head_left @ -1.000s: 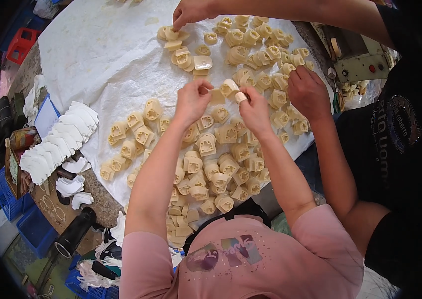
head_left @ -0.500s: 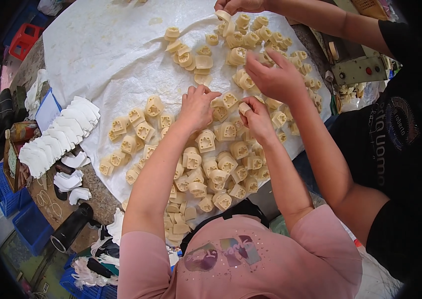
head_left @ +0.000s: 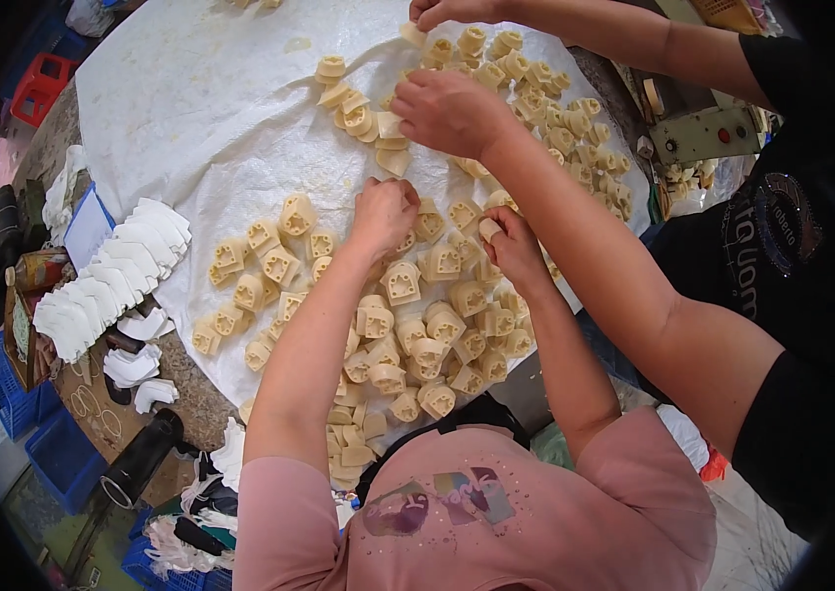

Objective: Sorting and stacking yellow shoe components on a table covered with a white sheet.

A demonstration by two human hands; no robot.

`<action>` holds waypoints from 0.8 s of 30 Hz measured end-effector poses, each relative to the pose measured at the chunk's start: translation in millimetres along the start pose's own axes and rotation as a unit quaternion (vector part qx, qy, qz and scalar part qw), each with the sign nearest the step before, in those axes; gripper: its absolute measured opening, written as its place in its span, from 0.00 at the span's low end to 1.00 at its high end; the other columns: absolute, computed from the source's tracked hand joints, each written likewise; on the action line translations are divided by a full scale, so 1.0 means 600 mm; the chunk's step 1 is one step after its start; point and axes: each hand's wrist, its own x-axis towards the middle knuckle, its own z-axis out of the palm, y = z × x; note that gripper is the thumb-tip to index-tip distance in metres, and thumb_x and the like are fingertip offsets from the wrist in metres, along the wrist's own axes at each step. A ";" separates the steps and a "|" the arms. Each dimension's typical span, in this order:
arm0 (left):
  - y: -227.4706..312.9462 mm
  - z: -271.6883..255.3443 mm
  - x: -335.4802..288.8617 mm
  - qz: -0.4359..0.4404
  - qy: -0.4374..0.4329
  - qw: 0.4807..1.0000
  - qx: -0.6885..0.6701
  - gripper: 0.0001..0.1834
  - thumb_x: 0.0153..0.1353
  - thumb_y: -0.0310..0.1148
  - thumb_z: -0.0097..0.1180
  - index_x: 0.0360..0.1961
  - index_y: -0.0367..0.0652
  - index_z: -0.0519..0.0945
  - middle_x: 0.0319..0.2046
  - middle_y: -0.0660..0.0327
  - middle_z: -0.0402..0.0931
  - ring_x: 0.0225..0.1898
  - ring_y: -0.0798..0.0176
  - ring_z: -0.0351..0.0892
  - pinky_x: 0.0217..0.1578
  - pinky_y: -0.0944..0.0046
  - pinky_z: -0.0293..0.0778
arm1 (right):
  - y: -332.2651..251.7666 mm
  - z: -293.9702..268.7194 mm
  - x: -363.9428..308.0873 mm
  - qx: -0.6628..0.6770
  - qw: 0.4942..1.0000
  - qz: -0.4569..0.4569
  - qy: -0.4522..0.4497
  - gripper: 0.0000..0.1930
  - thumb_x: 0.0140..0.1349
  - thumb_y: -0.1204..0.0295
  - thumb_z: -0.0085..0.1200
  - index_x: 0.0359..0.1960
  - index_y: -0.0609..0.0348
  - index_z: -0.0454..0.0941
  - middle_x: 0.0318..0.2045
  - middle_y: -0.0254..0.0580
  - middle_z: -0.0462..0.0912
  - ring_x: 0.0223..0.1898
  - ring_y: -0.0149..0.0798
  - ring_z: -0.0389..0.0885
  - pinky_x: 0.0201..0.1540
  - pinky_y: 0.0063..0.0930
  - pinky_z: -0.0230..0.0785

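Note:
My left hand point(head_left: 384, 215) reaches over a crowd of cream moulded pieces, its fingers curled down and closed. Whatever they pinch is hidden beneath them. Beside its fingertips stands a cream piece point(head_left: 428, 221) with a hollow, ribbed inside. Between thumb and fingers, my right hand point(head_left: 514, 244) grips a small cream moulded piece point(head_left: 488, 229), mostly covered by the hand. Many similar rounded pieces point(head_left: 402, 283) lie on a white sheet point(head_left: 191, 98) around both hands and toward my body.
At right, a co-worker in a black shirt point(head_left: 723, 236) reaches across; one hand point(head_left: 452, 110) is over the pieces, the other point(head_left: 452, 10) holds a thin cream piece point(head_left: 413, 34). White stacked parts point(head_left: 117, 276), a black cylinder point(head_left: 144, 458) and blue baskets point(head_left: 65, 448) stand left.
My left hand's fingers have gone from spread to curled down. The co-worker's nearer hand has moved left and away from me; the farther hand has shifted slightly left. My right hand keeps its piece.

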 end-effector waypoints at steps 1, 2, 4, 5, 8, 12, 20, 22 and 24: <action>0.003 0.005 -0.004 0.024 0.017 0.999 0.014 0.14 0.45 0.28 0.60 0.36 0.43 0.80 0.41 0.53 0.77 0.46 0.48 0.71 0.48 0.53 0.69 | 0.004 -0.003 0.001 -0.001 1.000 0.000 0.000 0.04 0.64 0.75 0.45 0.37 0.60 0.72 0.22 0.28 0.71 0.19 0.20 0.63 0.19 0.16 0.56; 0.005 0.008 -0.005 0.047 0.033 0.998 0.028 0.13 0.45 0.28 0.60 0.36 0.42 0.80 0.40 0.53 0.77 0.46 0.47 0.71 0.48 0.53 0.69 | 0.008 -0.005 0.003 -0.039 0.999 -0.010 -0.008 0.04 0.64 0.77 0.44 0.37 0.60 0.72 0.22 0.28 0.71 0.19 0.21 0.63 0.20 0.17 0.56; 0.016 0.007 0.000 0.072 0.031 0.995 0.055 0.15 0.46 0.28 0.61 0.38 0.42 0.80 0.39 0.53 0.77 0.45 0.47 0.72 0.47 0.54 0.70 | 0.019 -0.008 0.008 -0.080 0.996 -0.022 -0.014 0.05 0.63 0.78 0.43 0.36 0.60 0.73 0.22 0.29 0.71 0.19 0.21 0.64 0.20 0.18 0.57; 0.020 0.005 0.004 0.095 0.028 0.992 0.082 0.16 0.46 0.27 0.61 0.40 0.41 0.80 0.39 0.52 0.77 0.45 0.47 0.72 0.47 0.55 0.70 | 0.027 -0.008 0.014 -0.108 0.993 -0.028 -0.023 0.06 0.61 0.79 0.42 0.36 0.61 0.73 0.23 0.30 0.71 0.20 0.22 0.65 0.21 0.19 0.57; -0.007 0.015 0.020 0.085 0.024 0.995 0.041 0.17 0.46 0.25 0.61 0.41 0.40 0.81 0.38 0.51 0.76 0.43 0.47 0.74 0.45 0.56 0.72 | 0.022 0.012 0.024 -0.156 0.986 -0.040 -0.042 0.09 0.58 0.81 0.41 0.36 0.62 0.73 0.23 0.32 0.72 0.22 0.24 0.67 0.24 0.21 0.60; -0.005 0.009 0.034 0.085 -0.026 0.996 0.029 0.16 0.46 0.24 0.60 0.40 0.37 0.82 0.38 0.50 0.76 0.40 0.46 0.77 0.43 0.57 0.74 | 0.023 0.022 0.042 -0.212 0.973 -0.073 -0.059 0.11 0.53 0.81 0.43 0.37 0.65 0.75 0.27 0.42 0.78 0.27 0.35 0.76 0.32 0.28 0.67; -0.036 0.003 0.036 -0.033 -0.018 0.992 -0.122 0.15 0.48 0.25 0.58 0.40 0.35 0.81 0.34 0.48 0.80 0.36 0.49 0.79 0.41 0.58 0.74 | -0.034 0.059 0.043 -0.471 0.880 -0.040 -0.043 0.14 0.54 0.75 0.46 0.41 0.68 0.75 0.38 0.63 0.79 0.44 0.56 0.79 0.48 0.46 0.70; -0.026 -0.008 0.026 -0.020 0.001 0.992 -0.125 0.15 0.48 0.25 0.58 0.40 0.35 0.81 0.34 0.50 0.79 0.37 0.50 0.78 0.42 0.58 0.74 | -0.034 0.057 0.044 -0.486 0.873 -0.030 -0.036 0.15 0.54 0.74 0.46 0.42 0.67 0.75 0.38 0.64 0.79 0.44 0.57 0.79 0.48 0.47 0.70; -0.021 -0.026 0.007 -0.009 0.022 0.992 -0.125 0.14 0.48 0.25 0.58 0.39 0.36 0.81 0.35 0.51 0.78 0.38 0.51 0.77 0.42 0.58 0.73 | -0.035 0.059 0.045 -0.497 0.867 -0.028 -0.024 0.15 0.55 0.75 0.46 0.43 0.67 0.74 0.38 0.63 0.80 0.44 0.57 0.79 0.48 0.47 0.71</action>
